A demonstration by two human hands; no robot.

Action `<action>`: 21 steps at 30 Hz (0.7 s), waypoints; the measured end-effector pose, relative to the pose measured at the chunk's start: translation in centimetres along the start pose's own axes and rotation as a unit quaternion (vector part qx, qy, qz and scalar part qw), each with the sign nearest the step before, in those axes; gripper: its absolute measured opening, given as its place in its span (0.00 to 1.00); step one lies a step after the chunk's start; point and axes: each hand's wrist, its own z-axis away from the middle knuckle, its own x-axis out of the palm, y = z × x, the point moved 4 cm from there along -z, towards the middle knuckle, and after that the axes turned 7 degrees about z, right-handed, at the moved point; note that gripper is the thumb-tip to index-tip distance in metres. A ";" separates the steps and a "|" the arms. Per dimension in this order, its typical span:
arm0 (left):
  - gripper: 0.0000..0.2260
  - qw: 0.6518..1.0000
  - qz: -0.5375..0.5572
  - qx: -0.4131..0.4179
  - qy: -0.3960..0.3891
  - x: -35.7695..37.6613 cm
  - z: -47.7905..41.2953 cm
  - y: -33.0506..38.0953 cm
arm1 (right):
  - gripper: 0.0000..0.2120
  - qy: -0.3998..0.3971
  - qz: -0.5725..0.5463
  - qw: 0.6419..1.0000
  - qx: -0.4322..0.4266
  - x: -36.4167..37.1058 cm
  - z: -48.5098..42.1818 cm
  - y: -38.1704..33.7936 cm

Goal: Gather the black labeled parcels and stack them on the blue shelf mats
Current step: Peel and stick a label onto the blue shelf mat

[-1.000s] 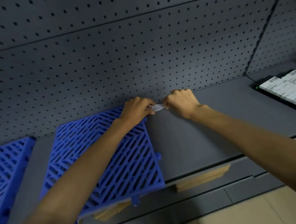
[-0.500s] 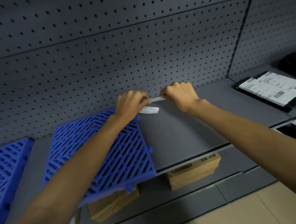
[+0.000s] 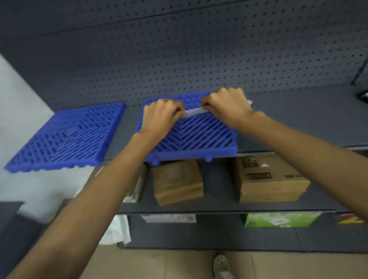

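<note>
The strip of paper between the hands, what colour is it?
The strip is white, best seen in the head view.

1. One view only: head cam, worn, aimed fwd & steeply down.
2. Faces pegboard wall square-on; upper shelf near, right blue mat approx mid-frame.
3. Lower shelf, floor & a shoe fill the near edge.
</note>
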 end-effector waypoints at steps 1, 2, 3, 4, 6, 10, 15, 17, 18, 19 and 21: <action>0.09 1.000 -0.005 -0.014 -0.002 -0.8 1.8 -1.2 | 0.05 0.006 -0.007 1.000 -0.013 -0.4 0.1 -1.9; 0.09 1.000 -0.010 -0.026 -0.002 -1.7 3.7 -2.3 | 0.05 0.013 -0.016 0.999 -0.026 -0.9 0.2 -3.9; 0.09 0.999 -0.016 -0.040 -0.002 -2.5 5.5 -3.4 | 0.05 0.018 -0.025 0.999 -0.036 -1.4 0.2 -5.9; 0.09 0.998 -0.024 -0.055 -0.002 -3.3 7.2 -4.6 | 0.05 0.023 -0.038 0.998 -0.046 -1.9 0.2 -7.8; 0.09 0.995 -0.041 -0.086 -0.005 -4.8 10.5 -6.9 | 0.06 0.026 -0.058 0.996 -0.066 -3.3 0.0 -11.8; 0.06 0.989 -0.058 -0.138 -0.006 -7.9 15.8 -11.7 | 0.06 0.033 -0.065 0.991 -0.112 -5.4 -1.2 -19.0; 0.03 0.985 -0.026 -0.173 -0.006 -11.1 19.9 -17.2 | 0.10 0.070 -0.080 0.984 -0.146 -7.1 -4.1 -26.2; 0.05 0.984 -0.024 -0.176 -0.005 -11.8 20.6 -19.9 | 0.10 0.080 -0.071 0.983 -0.151 -7.7 -5.5 -28.8; 0.06 0.984 -0.025 -0.175 -0.004 -12.1 20.8 -21.4 | 0.11 0.086 -0.064 0.982 -0.152 -8.0 -6.3 -30.0; 0.07 0.985 -0.023 -0.172 -0.005 -12.4 20.9 -22.9 | 0.11 0.092 -0.060 0.982 -0.152 -8.2 -7.2 -31.1; 0.08 0.987 -0.017 -0.160 -0.009 -13.0 20.7 -25.7 | 0.12 0.103 -0.058 0.982 -0.149 -8.5 -9.0 -33.0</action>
